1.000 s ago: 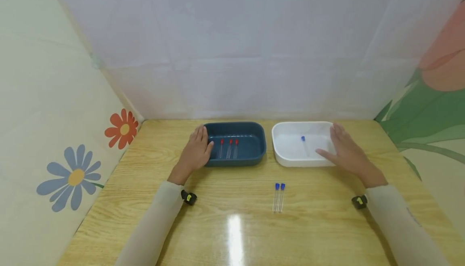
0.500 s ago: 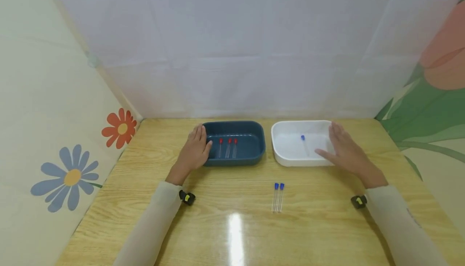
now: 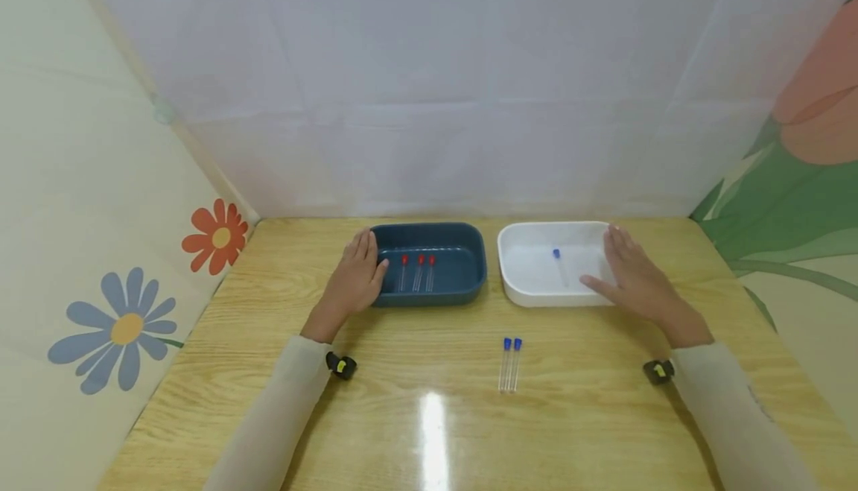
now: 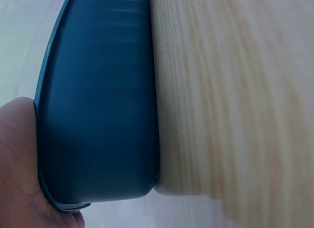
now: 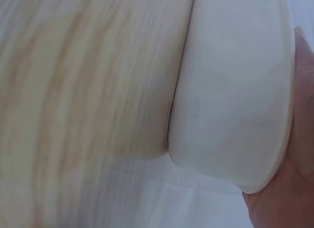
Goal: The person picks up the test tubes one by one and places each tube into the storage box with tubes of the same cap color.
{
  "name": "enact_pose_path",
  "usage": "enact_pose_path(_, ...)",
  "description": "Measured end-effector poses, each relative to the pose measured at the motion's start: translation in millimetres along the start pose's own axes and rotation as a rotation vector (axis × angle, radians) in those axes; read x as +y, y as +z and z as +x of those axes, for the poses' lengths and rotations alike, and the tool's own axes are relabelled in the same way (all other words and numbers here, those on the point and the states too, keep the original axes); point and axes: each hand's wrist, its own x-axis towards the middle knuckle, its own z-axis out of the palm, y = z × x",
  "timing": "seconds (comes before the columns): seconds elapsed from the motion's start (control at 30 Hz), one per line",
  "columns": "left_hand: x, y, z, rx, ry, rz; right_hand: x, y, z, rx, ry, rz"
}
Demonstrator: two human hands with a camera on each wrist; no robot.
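Observation:
My left hand (image 3: pixel 355 275) rests on the left end of a dark blue tray (image 3: pixel 429 299), fingers straight and together, thumb over the rim. Three thin clear tubes with red caps (image 3: pixel 421 260) lie side by side inside. At the right end of a white tray (image 3: pixel 556 300), my right hand (image 3: pixel 633 275) lies with straight fingers along the rim and its thumb spread over the front corner. One blue-capped tube (image 3: pixel 556 253) is in that tray. In the wrist views, the palms sit against the rims of the blue tray (image 4: pixel 98 100) and the white tray (image 5: pixel 235 90).
Two more blue-capped tubes (image 3: pixel 512 344) lie parallel on the wooden table (image 3: pixel 590 416), in front of the white tray. A narrow gap separates the trays. Behind them hangs a white sheet (image 3: pixel 429 89), and flower-printed panels stand at both sides.

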Motion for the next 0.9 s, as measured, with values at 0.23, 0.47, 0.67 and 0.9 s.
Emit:
enact_pose_path(0.23, 4.4, 2.5, -2.0, 0.012, 0.030, -0.026, 2.7, 1.0, -7.5, -0.004, 0.003, 0.007)
enact_pose_path(0.47, 6.5, 6.0, -5.0, 0.009, 0.048, -0.046, 4.9, 2.1, -11.7, -0.021, 0.011, -0.003)
enact_pose_path(0.67, 3.1, 1.3, -3.3, 0.013, 0.041, -0.030, 3.8, -0.6, -4.9, 0.010, -0.010, -0.007)
enact_pose_path(0.9, 0.4, -3.5, -0.5, -0.006, 0.033, -0.029, 1.3, -2.2, 2.6, -0.013, 0.011, 0.005)
